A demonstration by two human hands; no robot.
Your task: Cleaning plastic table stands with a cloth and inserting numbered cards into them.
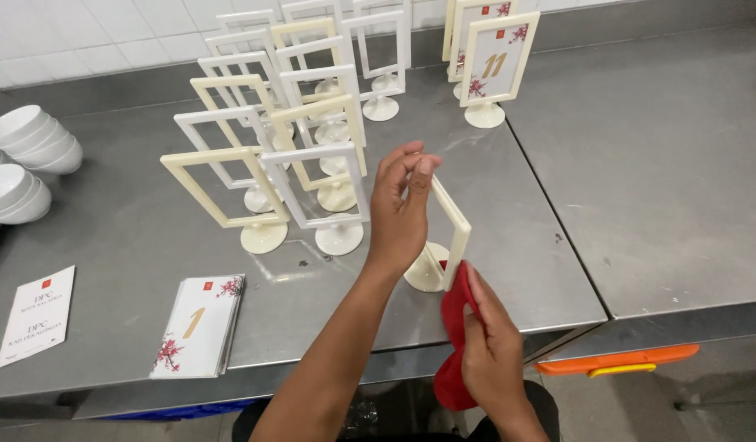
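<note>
Empty frame stands [272,139] crowd the steel table [656,180] (bowls [26,160] stacked left), cards [200,327] near.

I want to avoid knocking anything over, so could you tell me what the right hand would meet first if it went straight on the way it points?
Probably the cream frame stand held by the left hand; the right hand, holding a red cloth, already points at its lower edge.

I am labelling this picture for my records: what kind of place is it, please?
Probably a restaurant or banquet back area: a stainless steel counter against a tiled wall, stacked white bowls, and many empty table-number frames with a stack of number cards.
</note>
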